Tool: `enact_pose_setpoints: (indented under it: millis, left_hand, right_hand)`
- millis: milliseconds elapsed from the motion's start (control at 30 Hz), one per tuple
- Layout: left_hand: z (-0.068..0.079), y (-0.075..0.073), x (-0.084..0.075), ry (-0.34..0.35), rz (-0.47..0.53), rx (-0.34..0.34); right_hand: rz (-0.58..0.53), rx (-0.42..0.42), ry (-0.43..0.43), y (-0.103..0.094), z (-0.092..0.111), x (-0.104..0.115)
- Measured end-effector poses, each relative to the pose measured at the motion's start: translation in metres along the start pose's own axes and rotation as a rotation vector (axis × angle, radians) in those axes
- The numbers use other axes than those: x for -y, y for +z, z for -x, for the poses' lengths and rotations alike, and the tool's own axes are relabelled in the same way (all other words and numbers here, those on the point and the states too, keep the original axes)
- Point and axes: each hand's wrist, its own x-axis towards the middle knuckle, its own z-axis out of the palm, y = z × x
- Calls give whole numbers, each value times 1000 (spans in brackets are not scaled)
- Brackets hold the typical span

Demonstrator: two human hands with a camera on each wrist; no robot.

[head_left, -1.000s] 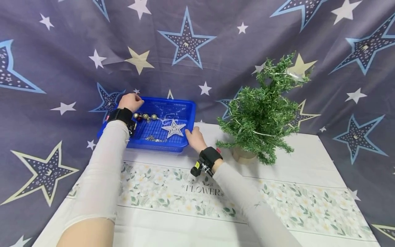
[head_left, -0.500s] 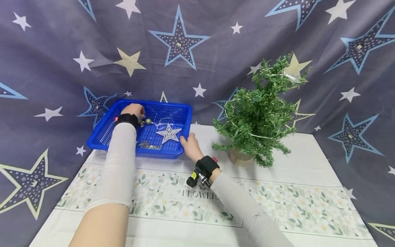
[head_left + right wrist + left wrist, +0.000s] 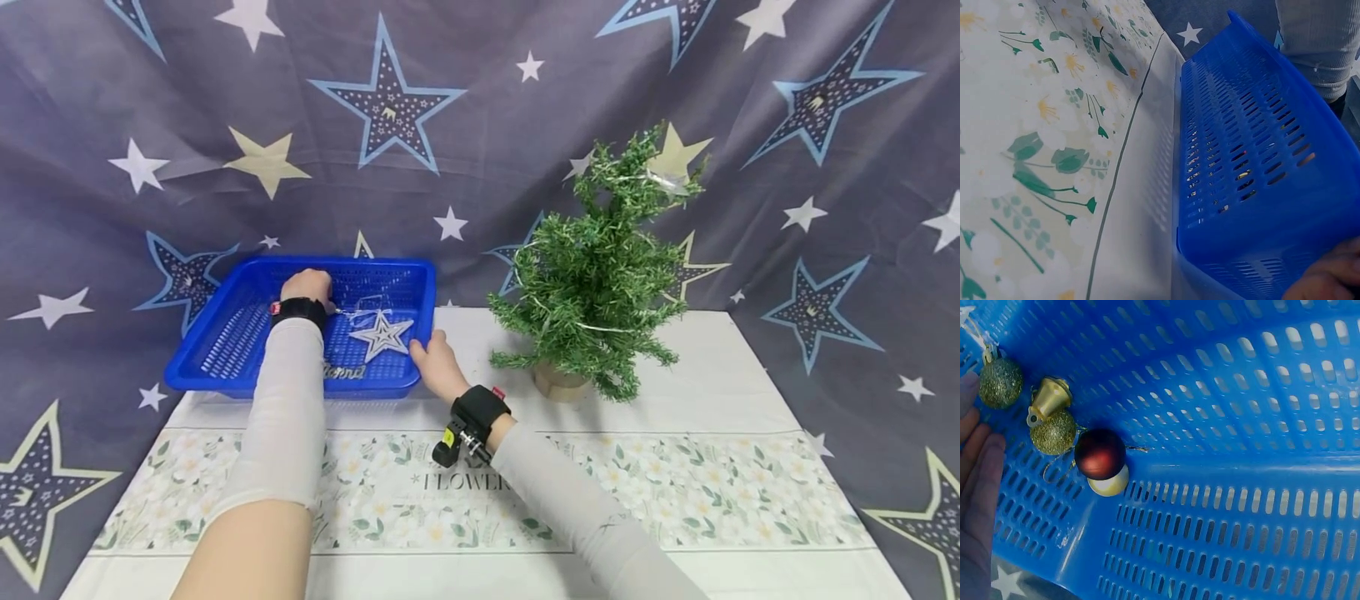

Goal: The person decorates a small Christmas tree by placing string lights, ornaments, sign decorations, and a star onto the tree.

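A blue plastic basket [image 3: 217, 379] stands at the back left of the table. My left hand [image 3: 306, 287] is down inside it. In the left wrist view its fingers [image 3: 985, 481] are extended beside a gold glitter ball [image 3: 1000, 382]; whether they touch it I cannot tell. Nearby lie a gold bell [image 3: 1052, 395], another glitter ball [image 3: 1053, 432], a dark red ball [image 3: 1100, 454] and a smooth gold ball [image 3: 1110, 482]. My right hand [image 3: 440, 367] grips the basket's right rim. A silver star [image 3: 382, 334] and a script-lettering ornament [image 3: 343, 372] lie in the basket.
A small artificial Christmas tree [image 3: 592, 275] with a pale string around it stands right of the basket. Behind hangs a dark star-patterned cloth [image 3: 480, 125]. A white floral tablecloth [image 3: 675, 492] covers the table.
My left hand has gone from the basket's back left rim down among the ornaments. The right hand still holds the right rim. The head view has turned rightward.
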Motion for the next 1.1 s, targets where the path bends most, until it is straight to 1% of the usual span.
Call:
enact_pose_setpoints:
  millis: [100,167,300,533,667,733,800,900,933,1033,1100]
  left_hand:
    - [2,0,-1,-12,4,-27]
    - [3,0,-1,-26,11,-30]
    - [7,3,-3,-50,24,-2]
    - [13,9,-5,-66,14,23]
    - [16,4,-6,-108,40,42]
    - [18,-3,-5,-133,60,40]
    - [18,-12,-1,-135,81,19]
    - [15,-30,4,-99,146,-37]
    - [17,-37,5,-76,173,-59]
    - [28,-64,-2,-33,255,-119]
    - [40,-85,-15,-9,292,-163]
  right_hand:
    - [13,-16,-14,-1,0,3]
    - [20,-19,-21,-2,0,4]
    - [29,-17,-22,-2,2,5]
    - [18,-18,-17,2,6,3]
    - [14,-21,-10,3,7,2]
    - [8,-21,-8,3,7,1]
    - [-7,-22,-3,3,5,0]
    - [-18,-31,-1,2,1,0]
    - [-26,-35,-1,2,1,-1]
    - [-67,-15,4,0,2,0]
    - [-104,23,18,-3,3,-1]
